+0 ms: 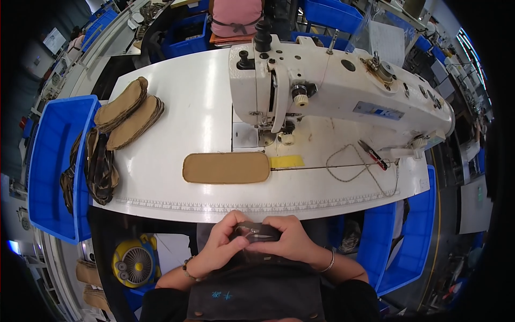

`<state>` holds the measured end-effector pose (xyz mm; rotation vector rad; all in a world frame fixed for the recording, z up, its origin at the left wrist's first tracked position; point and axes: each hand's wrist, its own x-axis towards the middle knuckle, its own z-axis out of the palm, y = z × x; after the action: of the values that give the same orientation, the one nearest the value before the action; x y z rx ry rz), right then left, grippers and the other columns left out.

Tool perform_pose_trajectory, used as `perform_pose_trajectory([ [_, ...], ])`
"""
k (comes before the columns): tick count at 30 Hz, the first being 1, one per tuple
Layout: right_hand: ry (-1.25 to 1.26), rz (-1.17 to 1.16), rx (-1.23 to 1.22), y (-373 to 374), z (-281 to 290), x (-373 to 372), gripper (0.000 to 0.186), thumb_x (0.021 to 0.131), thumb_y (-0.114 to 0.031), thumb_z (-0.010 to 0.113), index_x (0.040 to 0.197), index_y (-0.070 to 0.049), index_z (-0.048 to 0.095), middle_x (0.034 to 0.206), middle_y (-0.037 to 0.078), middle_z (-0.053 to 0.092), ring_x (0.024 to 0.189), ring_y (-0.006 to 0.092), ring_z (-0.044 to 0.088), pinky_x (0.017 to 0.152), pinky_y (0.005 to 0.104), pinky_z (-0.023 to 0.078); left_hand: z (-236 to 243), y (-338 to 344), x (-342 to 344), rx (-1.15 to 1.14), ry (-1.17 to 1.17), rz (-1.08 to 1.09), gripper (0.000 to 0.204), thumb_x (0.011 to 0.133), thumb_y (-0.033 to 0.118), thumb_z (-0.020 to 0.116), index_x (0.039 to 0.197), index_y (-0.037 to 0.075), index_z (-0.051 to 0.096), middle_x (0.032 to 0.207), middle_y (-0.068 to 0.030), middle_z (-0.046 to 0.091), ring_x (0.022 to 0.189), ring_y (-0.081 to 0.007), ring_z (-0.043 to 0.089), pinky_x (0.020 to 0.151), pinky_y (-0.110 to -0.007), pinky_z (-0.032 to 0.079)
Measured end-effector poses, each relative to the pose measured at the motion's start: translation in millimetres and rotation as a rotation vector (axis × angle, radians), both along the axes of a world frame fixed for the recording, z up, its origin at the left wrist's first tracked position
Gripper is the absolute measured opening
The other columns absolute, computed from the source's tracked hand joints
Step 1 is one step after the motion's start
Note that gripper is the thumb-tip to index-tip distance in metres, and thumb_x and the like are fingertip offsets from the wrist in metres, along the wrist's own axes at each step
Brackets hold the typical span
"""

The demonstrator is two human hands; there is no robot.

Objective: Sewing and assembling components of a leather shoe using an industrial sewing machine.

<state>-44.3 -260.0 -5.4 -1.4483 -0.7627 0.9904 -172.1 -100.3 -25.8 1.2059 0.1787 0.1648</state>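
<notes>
The step in hand appears to be shaping or checking 1 dark, curved piece (pixel 266 232), perhaps zippered, held just off the near edge of the bench (pixel 177 118). The left hand (pixel 229 239) and right hand (pixel 288 239) both grip it, 1 at each end. Nearer the bench's front edge than its back lies 1 tan oblong panel (pixel 225 168). The next move seems to call for an even, 2-handed hold.

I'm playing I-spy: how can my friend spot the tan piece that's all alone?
Find the white sewing machine on the table. Below its needle end in the picture lies a tan piece with rounded corners. Unlike the tan piles at left, it lies apart, beside a yellow strip.
</notes>
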Motion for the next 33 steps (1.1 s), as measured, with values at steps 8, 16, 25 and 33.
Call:
perform_pose_trajectory([
  [8, 0.335, -0.018, 0.191, -4.2, -8.0, 22.7, 0.019, 0.097, -0.016, 0.066, 0.085, -0.002, 0.060, 0.076, -0.005, 0.058, 0.069, 0.0000, 0.047, 0.059, 0.0182, 0.037, 8.8, -3.6, 7.8, -0.091, 0.234, -0.055, 0.016, 0.092, 0.009, 0.072, 0.101, 0.003, 0.061, 0.091, 0.0020, 0.063, 0.081, -0.0027, 0.056, 0.071, -0.019, 0.047],
  [16, 0.496, -0.051, 0.281, 7.6, -24.0, 16.6, 0.021, 0.101, -0.019, 0.059, 0.086, -0.005, 0.059, 0.082, -0.006, 0.056, 0.080, 0.0028, 0.046, 0.074, 0.0213, 0.040, -3.4, -8.1, 12.4, -0.276, 0.186, -0.054, 0.012, 0.087, 0.001, 0.072, 0.098, -0.003, 0.072, 0.093, -0.0010, 0.064, 0.086, -0.0070, 0.059, 0.075, -0.023, 0.049],
  [25, 0.547, -0.037, 0.263, 11.9, -22.3, 11.4, 0.022, 0.101, -0.020, 0.058, 0.085, -0.005, 0.056, 0.084, -0.004, 0.053, 0.079, 0.0052, 0.044, 0.073, 0.0222, 0.038, -17.6, 7.5, 13.1, -0.478, 0.058, -0.279, 0.014, 0.086, -0.001, 0.071, 0.100, -0.003, 0.072, 0.109, -0.0089, 0.068, 0.092, -0.0117, 0.064, 0.080, -0.025, 0.052],
  [33, 0.161, -0.102, 0.199, 3.5, -4.2, 0.5, 0.017, 0.098, -0.014, 0.064, 0.089, -0.001, 0.060, 0.074, -0.004, 0.055, 0.068, 0.0029, 0.045, 0.060, 0.0209, 0.039, -12.2, 13.2, -5.6, -0.253, 0.124, 0.090, 0.024, 0.105, 0.024, 0.053, 0.109, 0.001, 0.057, 0.095, -0.0006, 0.063, 0.090, -0.0054, 0.055, 0.082, -0.021, 0.044],
])
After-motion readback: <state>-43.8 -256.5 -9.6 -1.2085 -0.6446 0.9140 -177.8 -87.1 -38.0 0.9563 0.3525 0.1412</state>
